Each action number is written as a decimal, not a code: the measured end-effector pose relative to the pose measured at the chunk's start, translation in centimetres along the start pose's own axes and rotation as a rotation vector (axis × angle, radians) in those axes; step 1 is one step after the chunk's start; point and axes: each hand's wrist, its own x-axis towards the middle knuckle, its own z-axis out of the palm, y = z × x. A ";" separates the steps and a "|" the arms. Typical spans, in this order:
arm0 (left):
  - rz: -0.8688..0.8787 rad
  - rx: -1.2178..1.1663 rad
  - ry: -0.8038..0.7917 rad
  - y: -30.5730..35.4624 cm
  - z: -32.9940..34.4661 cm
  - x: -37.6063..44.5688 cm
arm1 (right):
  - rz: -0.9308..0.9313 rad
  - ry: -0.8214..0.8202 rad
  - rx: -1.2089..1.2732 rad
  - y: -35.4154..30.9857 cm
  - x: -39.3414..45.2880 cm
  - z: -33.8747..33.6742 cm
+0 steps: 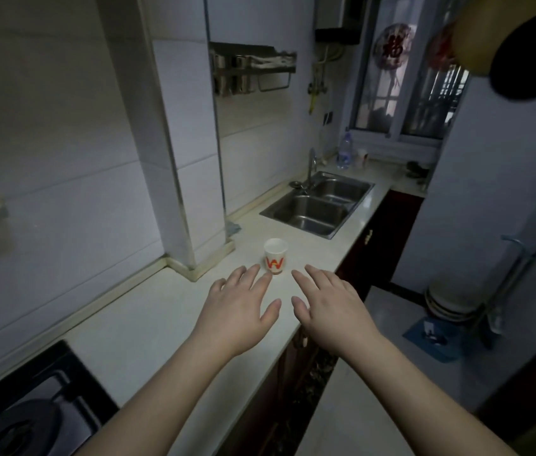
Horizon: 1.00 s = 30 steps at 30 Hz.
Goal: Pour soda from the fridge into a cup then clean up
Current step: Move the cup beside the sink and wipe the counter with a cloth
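Here the cup [275,257] stands upright just beyond both flat hands [288,302].

Stove [26,403] cut off at corner, blurred object [516,44] overhead, perhaps a pan

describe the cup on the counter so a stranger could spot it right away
Start at the double sink in the pale counter. Nearer than it, just beyond the fingertips of both open hands, stands the cup. It is small and white with a red and orange W-shaped mark, upright.
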 end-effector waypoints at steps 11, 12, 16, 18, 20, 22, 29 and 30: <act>-0.095 0.025 -0.029 5.6 3.8 11.7 | -0.071 -0.004 0.061 11.4 7.5 2.1; -0.099 0.027 -0.031 5.8 4.1 12.5 | -0.075 0.002 0.067 12.1 8.1 2.4; -0.119 0.046 -0.054 6.2 5.4 15.2 | -0.100 0.011 0.098 14.0 10.5 3.8; -0.135 0.046 -0.067 6.1 6.3 16.4 | -0.111 0.004 0.095 14.8 11.9 4.5; -0.149 0.032 -0.084 5.6 7.2 17.5 | -0.115 0.000 0.091 15.4 13.3 5.4; -0.162 0.024 -0.093 4.8 8.3 18.8 | -0.126 -0.021 0.088 16.0 14.9 6.3; -0.193 0.008 -0.080 1.6 11.0 23.6 | -0.212 -0.086 0.056 16.3 21.7 9.8; -0.199 -0.005 -0.073 1.0 11.1 24.3 | -0.220 -0.101 0.041 16.1 22.7 10.3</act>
